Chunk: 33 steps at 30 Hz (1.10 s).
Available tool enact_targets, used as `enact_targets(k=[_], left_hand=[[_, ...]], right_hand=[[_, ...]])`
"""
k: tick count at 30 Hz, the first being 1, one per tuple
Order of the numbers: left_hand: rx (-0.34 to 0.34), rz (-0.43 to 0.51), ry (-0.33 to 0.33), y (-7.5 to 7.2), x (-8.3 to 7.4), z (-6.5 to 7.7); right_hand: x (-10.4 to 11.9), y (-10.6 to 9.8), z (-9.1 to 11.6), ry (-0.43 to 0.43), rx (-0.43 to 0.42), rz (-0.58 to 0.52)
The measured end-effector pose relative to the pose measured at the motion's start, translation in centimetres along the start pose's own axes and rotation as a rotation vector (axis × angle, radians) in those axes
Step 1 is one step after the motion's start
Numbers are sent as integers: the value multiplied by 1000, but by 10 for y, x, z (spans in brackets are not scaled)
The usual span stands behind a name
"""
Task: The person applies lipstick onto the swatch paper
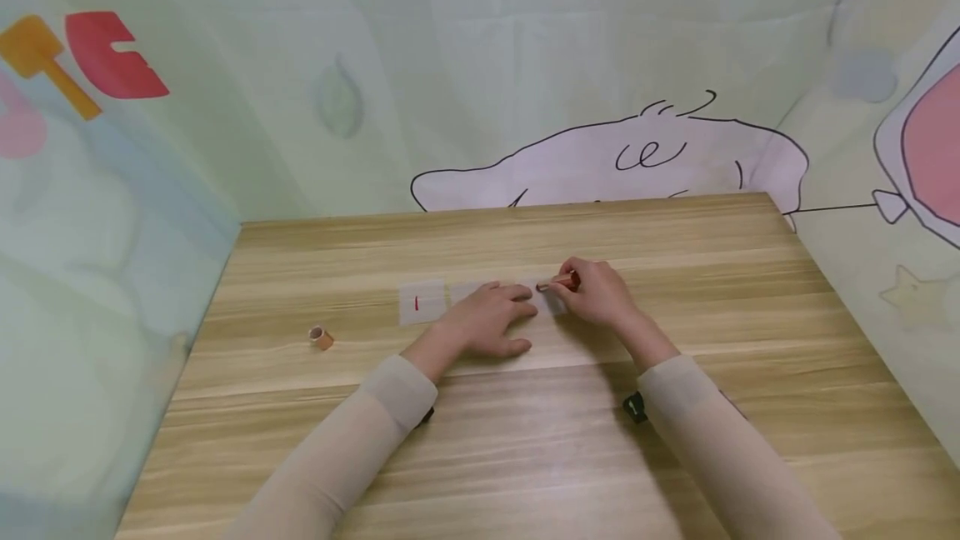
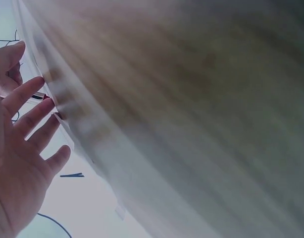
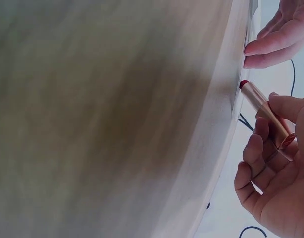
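Note:
My left hand (image 1: pixel 487 322) rests with spread fingers on a pale strip of paper (image 1: pixel 431 312) lying on the table. A short red stroke (image 1: pixel 417 303) marks the strip's left end. In the left wrist view the fingers of that hand (image 2: pixel 25 163) are extended along the surface. My right hand (image 1: pixel 602 300) grips a lipstick (image 3: pixel 265 111) in a rose-gold tube between thumb and curled fingers. Its red tip is right at the paper's right part, just beyond my left fingertips. The middle of the strip is partly hidden under my left hand.
The lipstick's cap (image 1: pixel 321 337), open end up, stands on the wooden table (image 1: pixel 517 457) left of the paper. Small black devices (image 1: pixel 634 407) show at both sleeves. A printed curtain (image 1: pixel 450 73) hangs along the table's back and sides.

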<state>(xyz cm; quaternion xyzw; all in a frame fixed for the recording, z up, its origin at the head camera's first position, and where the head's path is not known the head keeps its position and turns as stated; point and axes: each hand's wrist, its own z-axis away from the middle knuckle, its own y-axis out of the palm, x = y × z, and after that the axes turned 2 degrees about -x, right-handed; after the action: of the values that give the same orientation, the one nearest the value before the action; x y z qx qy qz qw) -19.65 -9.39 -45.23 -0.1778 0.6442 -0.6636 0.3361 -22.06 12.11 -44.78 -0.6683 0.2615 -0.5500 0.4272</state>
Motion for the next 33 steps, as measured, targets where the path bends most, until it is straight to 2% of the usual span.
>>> enact_targets(k=[15, 18, 23, 28, 33], left_hand=[[-5, 15, 3, -3, 0, -4], [-11, 12, 4, -1, 0, -4], [-15, 31, -6, 0, 0, -2], [-63, 60, -5, -3, 1, 0], [-139, 57, -16, -9, 5, -1]], right_hand=[[-5, -5, 15, -86, 29, 50], [-7, -3, 17, -95, 28, 28], [-9, -6, 20, -60, -10, -77], [-9, -11, 24, -30, -65, -137], [-9, -17, 29, -72, -124, -166]])
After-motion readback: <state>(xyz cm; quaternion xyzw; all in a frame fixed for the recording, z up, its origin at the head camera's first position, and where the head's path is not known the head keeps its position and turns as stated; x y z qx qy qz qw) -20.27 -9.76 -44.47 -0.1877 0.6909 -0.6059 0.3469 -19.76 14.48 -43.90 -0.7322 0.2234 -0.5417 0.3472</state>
